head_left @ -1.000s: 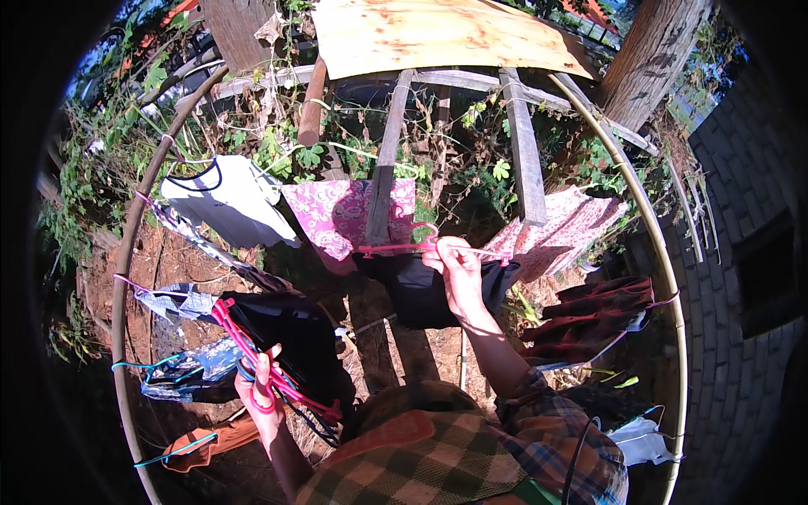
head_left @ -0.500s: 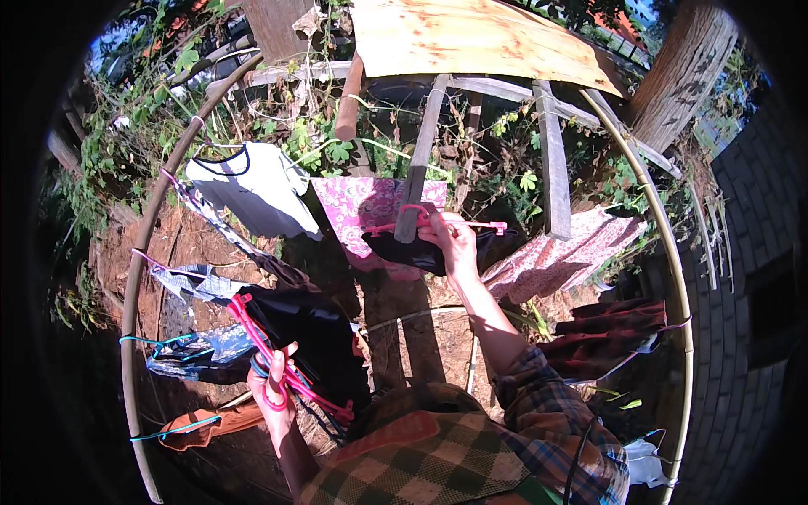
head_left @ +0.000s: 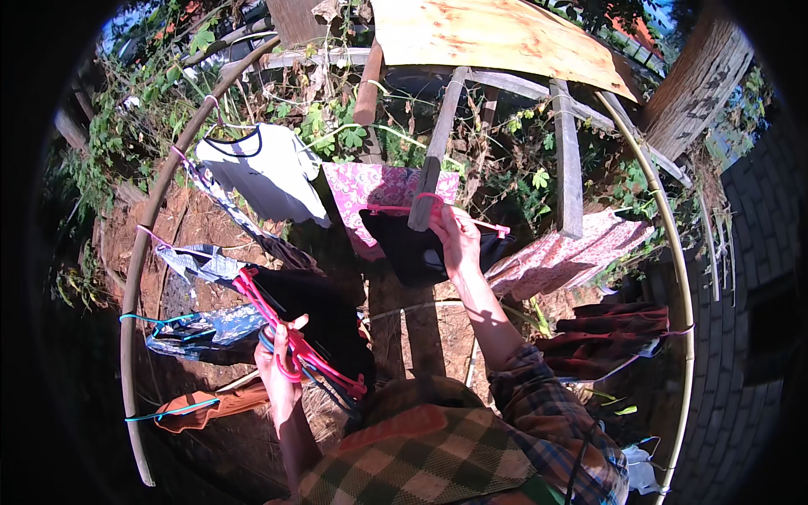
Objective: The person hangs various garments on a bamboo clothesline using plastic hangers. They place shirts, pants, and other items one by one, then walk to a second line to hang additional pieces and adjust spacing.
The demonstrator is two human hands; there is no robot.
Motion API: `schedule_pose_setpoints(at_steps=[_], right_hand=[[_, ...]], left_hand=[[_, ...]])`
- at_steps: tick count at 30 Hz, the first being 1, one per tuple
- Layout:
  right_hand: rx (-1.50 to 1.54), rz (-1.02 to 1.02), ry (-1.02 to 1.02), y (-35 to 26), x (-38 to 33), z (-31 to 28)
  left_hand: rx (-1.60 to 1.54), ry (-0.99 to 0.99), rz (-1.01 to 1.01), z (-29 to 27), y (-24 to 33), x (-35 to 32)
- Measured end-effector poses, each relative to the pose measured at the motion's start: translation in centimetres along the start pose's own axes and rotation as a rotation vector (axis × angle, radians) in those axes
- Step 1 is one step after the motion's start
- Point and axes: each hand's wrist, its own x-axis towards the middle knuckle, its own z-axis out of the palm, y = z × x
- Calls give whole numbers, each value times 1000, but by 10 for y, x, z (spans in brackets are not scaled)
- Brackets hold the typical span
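My right hand (head_left: 459, 241) is closed on a pink hanger (head_left: 498, 229), whose hook lies against the lower end of a grey wooden bar (head_left: 431, 172); whether the hook goes fully round it I cannot tell. From this hanger hangs a black garment (head_left: 406, 251), in front of a pink patterned cloth (head_left: 345, 195). Lower left, my left hand (head_left: 276, 366) grips several hangers, with a pink hanger (head_left: 257, 296) on top and darker blue ones partly hidden beneath. Beside them hangs a black cloth (head_left: 316, 305); its link to the hangers is hidden.
Bent poles (head_left: 139, 290) curve along both sides. Clothes hang left, among them a white shirt (head_left: 273, 177), a blue patterned garment (head_left: 206, 332) and an orange-brown one (head_left: 215, 410). A pink dress (head_left: 581, 252) and dark red garment (head_left: 610, 337) hang right. Another grey bar (head_left: 567, 168) juts down.
The scene has shifted slightly to the right as my view turned. The black garment below my right hand shows more of itself. Both hands keep their hold.
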Motion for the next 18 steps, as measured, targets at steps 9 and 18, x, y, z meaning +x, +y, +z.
schedule_pose_setpoints(at_steps=[9, 18], right_hand=[[-407, 34, 111, -3, -73, 15], [-792, 5, -784, 6, -152, 62]], left_hand=[[-77, -35, -18, 11, -12, 4], [-74, -58, -29, 28, -31, 10]])
